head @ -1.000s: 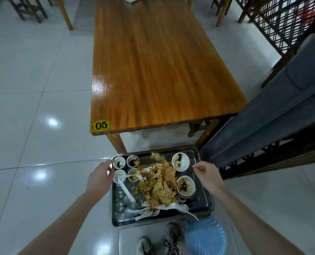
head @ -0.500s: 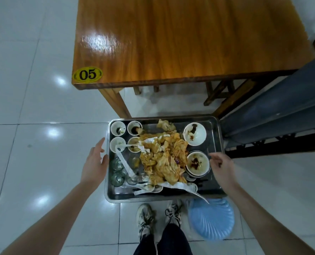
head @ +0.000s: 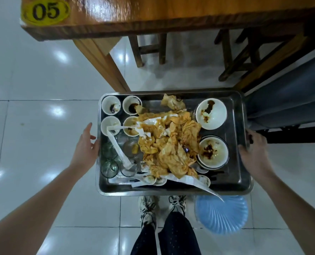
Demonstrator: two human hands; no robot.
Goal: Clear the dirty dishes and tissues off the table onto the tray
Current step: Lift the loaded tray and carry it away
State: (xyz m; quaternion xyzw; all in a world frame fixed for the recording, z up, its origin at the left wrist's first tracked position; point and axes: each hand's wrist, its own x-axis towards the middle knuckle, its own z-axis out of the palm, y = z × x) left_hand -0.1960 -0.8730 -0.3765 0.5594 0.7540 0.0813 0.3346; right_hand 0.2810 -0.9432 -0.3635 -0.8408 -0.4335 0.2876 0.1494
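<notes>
Left hand [head: 85, 146] now open-palmed at tray [head: 171, 192]

tissues [head: 169, 144] heaped mid tray [head: 171, 192]; cups [head: 110, 105] far-left, bowls [head: 211, 114] right; table [head: 153, 8] beyond tray; stool [head: 221, 216] under near-right corner.

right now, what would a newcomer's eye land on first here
A heap of orange-stained crumpled tissues fills the middle of the rectangular steel tray, two sauce-smeared white bowls along its right side. The left hand touches its left rim with fingers straight; the right hand grips the right rim. A yellow oval 05 sticker marks the corner of the wooden table above.
</notes>
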